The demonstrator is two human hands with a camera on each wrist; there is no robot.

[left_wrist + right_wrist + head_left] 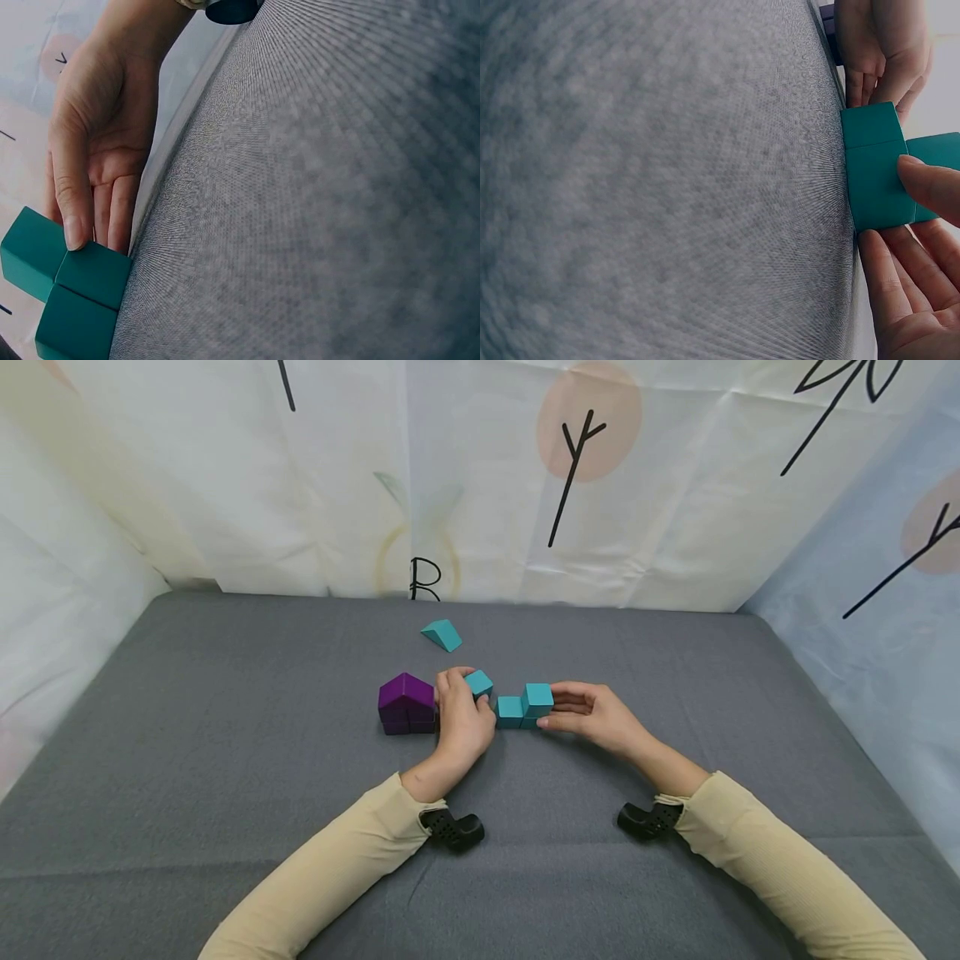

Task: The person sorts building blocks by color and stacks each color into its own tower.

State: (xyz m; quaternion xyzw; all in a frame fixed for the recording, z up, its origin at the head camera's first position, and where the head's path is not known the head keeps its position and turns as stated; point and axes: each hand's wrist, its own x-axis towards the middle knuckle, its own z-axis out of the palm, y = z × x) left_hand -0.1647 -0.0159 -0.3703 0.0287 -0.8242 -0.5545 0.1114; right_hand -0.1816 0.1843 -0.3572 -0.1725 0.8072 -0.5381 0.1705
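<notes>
My left hand [462, 720] pinches a teal cube [478, 681] between thumb and fingers, just left of a small group of teal blocks. In that group, one teal cube [537, 699] sits on top of the right end of a low row, beside the lower teal block [509, 711]. My right hand [600, 717] grips the right end of the group. Its thumb [930, 184] presses the near face where upper and lower blocks meet, and its fingers [889, 277] lie along the right side. The left hand's far fingers are partly hidden.
A purple house-shaped block stack [406, 703] stands close to the left hand's left side. Farther back lies a teal triangular block [444, 634]. The grey cloth-covered table [262, 693] ends at a printed white curtain [487, 485].
</notes>
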